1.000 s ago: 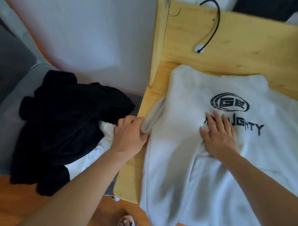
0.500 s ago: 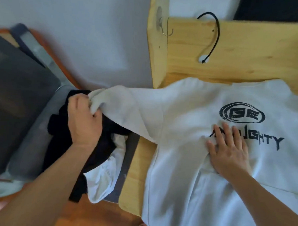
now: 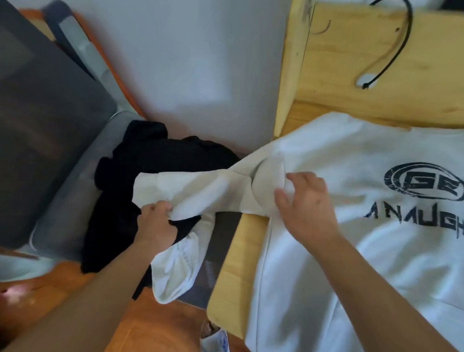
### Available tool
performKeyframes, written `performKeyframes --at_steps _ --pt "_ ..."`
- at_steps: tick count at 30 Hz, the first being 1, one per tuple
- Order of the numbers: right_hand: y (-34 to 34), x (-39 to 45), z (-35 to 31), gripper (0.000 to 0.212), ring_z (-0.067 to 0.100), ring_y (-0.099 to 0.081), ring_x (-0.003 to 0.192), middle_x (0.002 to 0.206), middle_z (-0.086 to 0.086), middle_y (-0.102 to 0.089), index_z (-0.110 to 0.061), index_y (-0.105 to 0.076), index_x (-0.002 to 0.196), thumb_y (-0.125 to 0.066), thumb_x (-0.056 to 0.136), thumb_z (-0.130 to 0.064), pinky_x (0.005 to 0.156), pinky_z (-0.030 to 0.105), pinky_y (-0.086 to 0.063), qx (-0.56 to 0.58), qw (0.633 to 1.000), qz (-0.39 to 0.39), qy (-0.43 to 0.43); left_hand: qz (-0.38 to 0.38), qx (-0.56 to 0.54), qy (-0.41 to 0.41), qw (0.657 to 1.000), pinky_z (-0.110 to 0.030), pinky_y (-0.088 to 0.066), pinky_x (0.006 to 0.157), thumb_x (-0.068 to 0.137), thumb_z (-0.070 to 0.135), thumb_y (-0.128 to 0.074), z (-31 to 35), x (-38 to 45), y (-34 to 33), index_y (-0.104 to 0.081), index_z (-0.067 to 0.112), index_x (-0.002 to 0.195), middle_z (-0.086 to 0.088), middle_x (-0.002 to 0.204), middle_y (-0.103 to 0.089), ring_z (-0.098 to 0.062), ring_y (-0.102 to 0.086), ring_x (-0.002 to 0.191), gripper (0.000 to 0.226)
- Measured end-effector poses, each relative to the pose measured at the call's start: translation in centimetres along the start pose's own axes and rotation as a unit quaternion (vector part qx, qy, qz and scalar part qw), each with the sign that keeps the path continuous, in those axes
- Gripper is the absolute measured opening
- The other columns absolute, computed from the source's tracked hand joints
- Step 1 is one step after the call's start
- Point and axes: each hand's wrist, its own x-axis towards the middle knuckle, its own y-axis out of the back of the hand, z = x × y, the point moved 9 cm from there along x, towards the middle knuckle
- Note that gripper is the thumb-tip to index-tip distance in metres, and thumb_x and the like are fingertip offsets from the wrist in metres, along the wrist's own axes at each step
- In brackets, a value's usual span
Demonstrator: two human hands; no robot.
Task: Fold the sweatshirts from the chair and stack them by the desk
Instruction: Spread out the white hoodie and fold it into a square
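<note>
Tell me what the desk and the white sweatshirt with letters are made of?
The desk looks like pale bare wood: grain lines and knots show. The white sweatshirt looks like soft knit cloth, likely cotton fleece: it bunches and folds where the hands pull its sleeve. The exact fibre cannot be told.

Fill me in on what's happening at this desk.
A person is folding a white sweatshirt spread printed side up on the wooden desk. The left hand grips the sleeve near its cuff, stretched out past the desk edge, while the right hand pinches the fabric near the shoulder. A black garment and another white one lie unfolded on the chair beside the desk.
</note>
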Motion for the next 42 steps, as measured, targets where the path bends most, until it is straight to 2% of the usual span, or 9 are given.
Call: performKeyframes --at_steps 2,6,11,15,23,30,34,39,42 --pt "-4.9 -0.4 -2.3 0.064 0.031 -0.04 0.125 0.136 0.008 -0.046 -0.013 -0.05 0.141 -0.052 0.09 -0.052 0.106 0.037 -0.034 -0.001 0.991 -0.136 -0.008 0.038 -0.078 0.044 0.995 -0.045 -0.04 0.108 0.088 0.0 -0.058 -1.9 0.6 0.6 -0.046 0.018 0.142 -0.015 0.147 -0.031 -0.038 -0.038 0.13 0.058" --pt "-6.8 -0.7 -1.8 0.049 0.023 -0.038 0.119 0.129 -0.001 -0.043 -0.026 -0.053 0.132 -0.062 0.087 -0.041 0.105 0.04 -0.038 -0.067 0.988 -0.139 -0.027 0.154 -0.091 0.007 0.984 -0.05 -0.036 0.111 0.093 0.016 -0.065 -3.5 4.3 5.2 -0.031 0.018 0.156 -0.017 0.155 -0.027 -0.042 -0.034 0.134 0.072" --pt "-6.8 -1.4 -2.2 0.03 0.024 -0.038 0.121 0.129 -0.001 -0.044 -0.023 -0.065 0.117 -0.069 0.088 -0.028 0.105 0.042 -0.04 -0.069 0.99 -0.126 -0.009 0.055 0.208 -0.143 0.966 -0.049 -0.039 0.103 0.096 0.035 -0.063 -1.6 10.0 4.5 -0.028 0.027 0.159 -0.01 0.147 -0.043 -0.034 -0.042 0.128 0.073" --pt "-6.9 -0.9 -1.5 0.022 0.017 -0.036 0.115 0.12 -0.007 -0.045 -0.025 -0.069 0.103 -0.066 0.088 -0.008 0.097 0.028 -0.031 -0.003 0.993 -0.114 -0.018 -0.025 0.189 -0.166 0.968 -0.045 -0.048 0.09 0.095 0.018 -0.058 -0.7 11.2 5.1 -0.055 0.02 0.12 -0.007 0.114 -0.062 -0.03 -0.059 0.102 0.025" --pt "-6.2 -1.3 -2.6 0.059 0.03 -0.045 0.126 0.131 -0.003 -0.057 -0.034 -0.068 0.111 -0.055 0.077 0.012 0.11 0.041 -0.035 0.075 0.994 -0.07 0.028 0.399 -0.138 -0.182 0.888 -0.024 -0.038 0.079 0.084 0.006 -0.051 2.0 9.5 30.7 -0.055 0.01 0.104 0.002 0.112 -0.045 -0.009 -0.046 0.091 0.021" --pt "-10.1 -0.7 -4.9 0.072 0.013 -0.002 0.154 0.156 -0.022 -0.013 -0.043 -0.03 0.15 -0.024 0.083 -0.069 0.125 0.038 -0.001 -0.104 0.972 -0.18 0.108 0.131 0.421 -0.107 0.891 -0.056 -0.026 0.117 0.099 0.024 -0.044 -4.7 14.6 18.0 -0.044 0.023 0.146 -0.016 0.161 -0.019 -0.043 -0.021 0.145 0.048" --pt "-5.6 -0.4 -3.4 0.052 0.003 -0.027 0.145 0.156 -0.02 -0.033 -0.034 -0.048 0.146 -0.045 0.099 -0.057 0.12 0.028 -0.02 0.085 0.993 -0.072 0.041 0.054 0.324 -0.245 0.912 -0.051 -0.026 0.12 0.096 0.028 -0.046 -1.4 11.8 9.1 -0.027 0.024 0.157 -0.012 0.162 -0.024 -0.036 -0.023 0.148 0.063" --pt "-3.7 2.8 3.7 0.075 0.034 -0.02 0.151 0.164 0.012 -0.025 -0.018 -0.037 0.154 -0.015 0.098 -0.064 0.123 0.049 -0.017 -0.148 0.988 -0.043 0.002 -0.076 0.29 -0.191 0.935 -0.052 -0.003 0.127 0.09 0.05 0.002 -4.4 15.1 2.6 -0.012 0.03 0.16 -0.018 0.169 -0.001 -0.041 0.006 0.155 0.074" --pt "-3.3 3.0 8.4 0.087 0.036 -0.01 0.153 0.168 0.008 -0.013 -0.028 -0.017 0.16 0.002 0.088 -0.073 0.123 0.055 -0.011 -0.21 0.971 -0.057 -0.098 -0.085 0.289 -0.155 0.941 -0.05 0.002 0.127 0.098 0.055 -0.009 -4.9 15.1 2.1 -0.012 0.034 0.159 -0.026 0.167 0.003 -0.044 0.008 0.154 0.065"
